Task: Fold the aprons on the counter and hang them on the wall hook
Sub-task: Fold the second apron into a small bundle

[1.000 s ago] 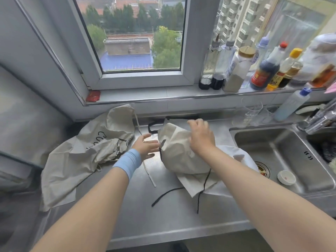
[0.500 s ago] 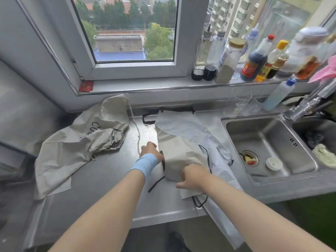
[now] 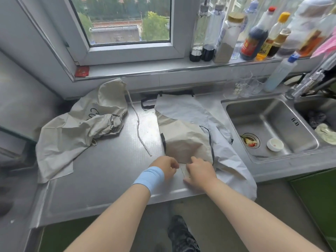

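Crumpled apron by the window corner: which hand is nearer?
Left. The left hand lies right of the crumpled apron across bare counter; the right hand sits farther right, beside it on the half-folded apron.

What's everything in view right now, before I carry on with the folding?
half-folded apron: one, beige and grey, counter centre.
crumpled apron: one, beige, counter left.
counter: one, steel, under window.
sink: one, steel, right.
small dish: one, white, in sink.
bottles: several, mixed, windowsill.
squeeze bottle: one, blue-capped, behind sink.
glasses: few, clear, behind sink.
packet: one, red, windowsill left.
tap: one, chrome, far right.
wristband: one, blue, left wrist.
hands: two, at half-folded apron's near edge; left hand grips it, right hand unclear.
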The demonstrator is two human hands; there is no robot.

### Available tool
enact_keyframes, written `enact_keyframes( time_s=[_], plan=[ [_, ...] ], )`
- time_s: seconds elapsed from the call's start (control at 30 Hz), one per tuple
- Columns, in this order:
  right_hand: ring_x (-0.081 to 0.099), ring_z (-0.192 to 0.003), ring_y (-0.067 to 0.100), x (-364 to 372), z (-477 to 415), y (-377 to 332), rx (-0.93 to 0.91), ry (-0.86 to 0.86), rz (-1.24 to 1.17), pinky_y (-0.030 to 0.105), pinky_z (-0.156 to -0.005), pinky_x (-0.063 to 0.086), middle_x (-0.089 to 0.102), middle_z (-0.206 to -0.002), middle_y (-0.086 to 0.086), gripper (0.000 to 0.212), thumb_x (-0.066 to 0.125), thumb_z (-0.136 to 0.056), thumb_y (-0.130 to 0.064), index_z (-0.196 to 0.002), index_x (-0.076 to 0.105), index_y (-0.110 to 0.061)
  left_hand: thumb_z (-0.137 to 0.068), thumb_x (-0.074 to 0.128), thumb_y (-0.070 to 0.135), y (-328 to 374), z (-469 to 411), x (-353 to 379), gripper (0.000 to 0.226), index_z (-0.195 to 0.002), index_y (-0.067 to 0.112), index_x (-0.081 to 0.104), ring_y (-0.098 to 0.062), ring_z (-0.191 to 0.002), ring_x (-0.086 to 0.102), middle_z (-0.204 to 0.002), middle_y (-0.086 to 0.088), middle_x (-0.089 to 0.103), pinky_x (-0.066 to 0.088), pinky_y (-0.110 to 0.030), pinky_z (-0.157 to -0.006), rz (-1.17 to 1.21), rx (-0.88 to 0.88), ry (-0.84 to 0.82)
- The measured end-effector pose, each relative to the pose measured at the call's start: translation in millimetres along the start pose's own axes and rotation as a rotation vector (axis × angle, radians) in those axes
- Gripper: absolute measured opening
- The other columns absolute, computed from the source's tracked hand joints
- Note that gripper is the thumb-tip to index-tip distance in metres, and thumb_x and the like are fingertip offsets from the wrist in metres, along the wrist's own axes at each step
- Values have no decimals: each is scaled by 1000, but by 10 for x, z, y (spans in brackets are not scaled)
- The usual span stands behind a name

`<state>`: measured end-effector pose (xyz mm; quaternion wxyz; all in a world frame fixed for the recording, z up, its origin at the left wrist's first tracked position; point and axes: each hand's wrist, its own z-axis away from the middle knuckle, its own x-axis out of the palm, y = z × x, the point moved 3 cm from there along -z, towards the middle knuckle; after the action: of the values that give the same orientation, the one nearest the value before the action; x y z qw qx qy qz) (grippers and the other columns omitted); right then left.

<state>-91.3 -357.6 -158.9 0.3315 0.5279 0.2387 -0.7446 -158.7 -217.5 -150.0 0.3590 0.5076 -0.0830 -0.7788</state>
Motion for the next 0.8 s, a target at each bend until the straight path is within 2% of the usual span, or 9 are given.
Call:
enact_keyframes(
  time_s=[0.07, 0.13, 0.23, 0.3, 0.47, 0.53, 0.6, 0.7, 0.8],
  plan=[
    [61, -80, 27, 35, 14, 23, -6, 18, 51, 32, -61, 47, 57, -89, 4, 23, 79, -70, -39, -79, 72, -19, -89, 51, 20, 37, -2, 135, 33, -116, 32, 67, -17, -110, 58, -120, 6, 63, 44, -27, -99, -46, 11, -23],
    [58, -56, 27, 110, 3, 80, 31, 68, 16, 29, -45, 41, 54, -66, 2, 24, 89, -54, -24, -53, 66, -19, -91, 48, 21, 95, -21, 230, 37, -123, 33, 62, -20, -117, 54, -126, 4, 60, 40, -29, -100, -101, 41, -6],
    [64, -81, 32, -1, 0, 143, 5, 165, -175, 37, -63, 48, 62, -82, 5, 7, 68, -82, -25, -78, 70, -19, -87, 53, 19, 191, -36, 260, 48, -133, 31, 52, -21, -120, 48, -132, 4, 54, 38, -32, -104, -131, 126, 51],
    [61, -94, 30, -159, 17, 229, -2, 223, -335, 38, -74, 47, 66, -96, 4, 13, 56, -90, -28, -94, 65, -21, -82, 58, 17, 267, -13, 180, 54, -134, 31, 49, -23, -117, 47, -128, 3, 55, 39, -34, -101, -141, 163, 103],
    [62, -93, 23, -677, 28, 339, -14, 271, -517, 36, -76, 45, 67, -100, -4, 29, 62, -89, -42, -109, 57, -21, -92, 53, 31, 505, 23, -383, 22, -111, 28, 65, -24, -108, 58, -113, 1, 64, 45, -32, -86, -68, 68, 263],
    [60, -88, 19, -801, 45, 410, 52, 189, -443, 34, -74, 47, 63, -93, -10, 41, 67, -77, -54, -102, 52, -25, -94, 52, 36, 592, 72, -669, 23, -112, 31, 66, -24, -105, 60, -114, 3, 65, 46, -31, -86, -74, 39, 291],
    [61, -84, 19, -855, 90, 446, 101, 79, -332, 32, -71, 49, 62, -85, -11, 36, 64, -72, -54, -89, 50, -26, -95, 51, 38, 655, 164, -940, 22, -110, 32, 66, -25, -103, 60, -112, 3, 66, 47, -31, -85, -84, 21, 328],
    [59, -81, 24, -969, 137, 470, 152, 52, -366, 33, -70, 50, 60, -82, -5, 10, 58, -79, -28, -73, 51, -24, -91, 54, 39, 708, 305, -1289, 19, -101, 34, 69, -22, -96, 61, -102, 6, 67, 48, -29, -82, -98, 15, 336],
    [61, -85, 21, -1045, 161, 457, 101, 59, -353, 37, -78, 53, 63, -89, -8, 12, 55, -74, -14, -74, 60, -25, -81, 65, 38, 662, 423, -1396, 10, -78, 31, 71, -18, -74, 58, -74, 8, 63, 49, -25, -69, -147, 4, 107]
  ],
)
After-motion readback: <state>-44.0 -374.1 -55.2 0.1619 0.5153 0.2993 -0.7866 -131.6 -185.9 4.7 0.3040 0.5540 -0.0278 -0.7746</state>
